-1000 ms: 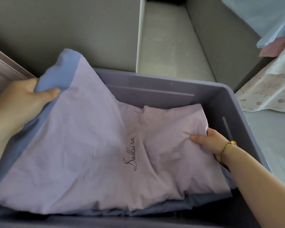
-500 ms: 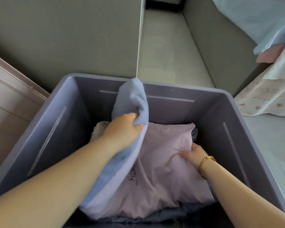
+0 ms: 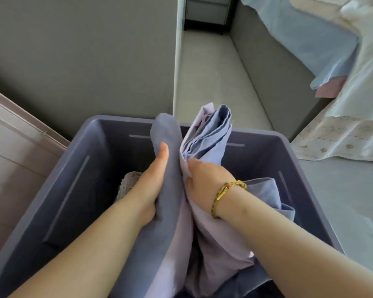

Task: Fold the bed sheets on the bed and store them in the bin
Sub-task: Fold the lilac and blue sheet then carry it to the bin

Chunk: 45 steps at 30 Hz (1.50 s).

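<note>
The folded lilac-and-blue cotton bed sheet (image 3: 202,136) stands bunched inside the slate-blue plastic bin (image 3: 73,179), not yet laid flat. The left hand (image 3: 155,179) and right hand (image 3: 205,181) grip it with curled fingers. Pale floral bedding (image 3: 342,136) lies on the bed (image 3: 353,201), probably left to fold.

The bed (image 3: 342,201) (pale blue on top) carries a dotted-trim pillow (image 3: 351,125), with a light blue sheet (image 3: 299,35) beyond it
</note>
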Available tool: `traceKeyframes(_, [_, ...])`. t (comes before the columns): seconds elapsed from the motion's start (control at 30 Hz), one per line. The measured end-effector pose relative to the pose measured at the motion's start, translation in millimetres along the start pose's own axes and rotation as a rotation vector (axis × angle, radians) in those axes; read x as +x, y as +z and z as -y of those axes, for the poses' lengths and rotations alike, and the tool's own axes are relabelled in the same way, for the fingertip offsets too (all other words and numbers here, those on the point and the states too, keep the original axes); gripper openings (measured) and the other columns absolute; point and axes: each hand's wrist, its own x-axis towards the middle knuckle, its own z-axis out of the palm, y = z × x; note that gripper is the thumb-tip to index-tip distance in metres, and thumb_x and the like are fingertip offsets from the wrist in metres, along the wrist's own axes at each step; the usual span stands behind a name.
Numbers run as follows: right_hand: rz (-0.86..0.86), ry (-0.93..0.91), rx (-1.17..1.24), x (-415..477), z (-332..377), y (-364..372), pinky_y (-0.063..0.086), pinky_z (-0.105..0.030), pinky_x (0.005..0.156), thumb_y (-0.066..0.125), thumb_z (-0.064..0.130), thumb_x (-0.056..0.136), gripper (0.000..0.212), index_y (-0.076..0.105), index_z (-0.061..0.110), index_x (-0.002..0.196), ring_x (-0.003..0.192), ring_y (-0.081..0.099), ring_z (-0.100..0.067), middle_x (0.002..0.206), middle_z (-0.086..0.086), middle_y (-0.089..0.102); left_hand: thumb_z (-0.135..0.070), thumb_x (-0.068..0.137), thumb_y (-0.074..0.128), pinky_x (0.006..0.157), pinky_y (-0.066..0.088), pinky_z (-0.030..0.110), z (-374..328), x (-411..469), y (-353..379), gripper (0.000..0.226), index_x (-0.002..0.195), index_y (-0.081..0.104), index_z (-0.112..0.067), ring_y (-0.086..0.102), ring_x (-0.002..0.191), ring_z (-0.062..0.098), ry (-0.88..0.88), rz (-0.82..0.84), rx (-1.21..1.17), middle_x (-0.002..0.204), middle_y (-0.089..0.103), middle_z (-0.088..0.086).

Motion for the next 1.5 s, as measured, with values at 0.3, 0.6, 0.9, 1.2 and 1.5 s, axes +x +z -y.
traceKeyframes(0.3, [0.398,-0.245,0.192,-4,34,62,0.033,-0.031,0.065,0.046,0.006,0.089,0.033,0.037,-0.003,0.120,0.094,0.054,-0.033,0.095,-0.017,0.053,-0.024,0.036,0.076,0.087,0.052,0.043,28,44,-47,0.067,0.097,0.063,0.001,0.064,0.093,0.034,-0.047,-0.222,0.487,0.099,0.066,0.021])
traceKeyframes(0.6, [-0.271,0.351,1.553,7,-88,38,0.048,-0.026,0.075,0.051,0.012,0.090,0.026,0.052,0.008,0.115,0.079,0.062,-0.016,0.099,-0.007,0.067,-0.008,0.047,0.069,0.067,0.044,0.025,42,49,-67,0.069,0.114,0.056,0.004,0.057,0.078,0.018,0.178,-0.117,0.277,0.093,0.063,0.008])
traceKeyframes(0.9, [0.174,0.594,1.645,25,-98,110,0.042,-0.032,0.093,0.036,0.048,0.093,0.042,0.056,0.016,0.112,0.099,0.058,-0.018,0.100,-0.001,0.064,-0.022,0.015,0.089,0.056,0.055,0.023,15,13,-79,0.073,0.085,0.071,-0.011,0.071,0.074,0.019,0.307,0.199,-0.057,0.083,0.073,0.006])
traceKeyframes(1.2, [0.101,0.428,1.525,33,-106,53,0.056,-0.023,0.057,0.069,0.025,0.073,0.034,0.063,0.006,0.101,0.064,0.069,-0.014,0.072,-0.004,0.072,0.001,0.085,0.054,0.042,0.049,0.015,-4,6,-98,0.021,0.080,0.065,-0.016,0.065,0.051,0.004,0.299,-0.013,-0.083,0.057,0.069,-0.007])
traceKeyframes(1.5, [-0.323,0.053,1.091,11,-118,-39,0.057,-0.022,0.072,0.082,0.037,0.044,0.063,0.066,0.009,0.098,0.073,0.068,-0.004,0.075,0.009,0.072,-0.041,0.085,0.056,0.066,0.053,0.025,7,1,-47,0.026,0.102,0.066,-0.024,0.069,0.076,0.009,0.233,-0.144,-0.365,0.082,0.074,-0.006])
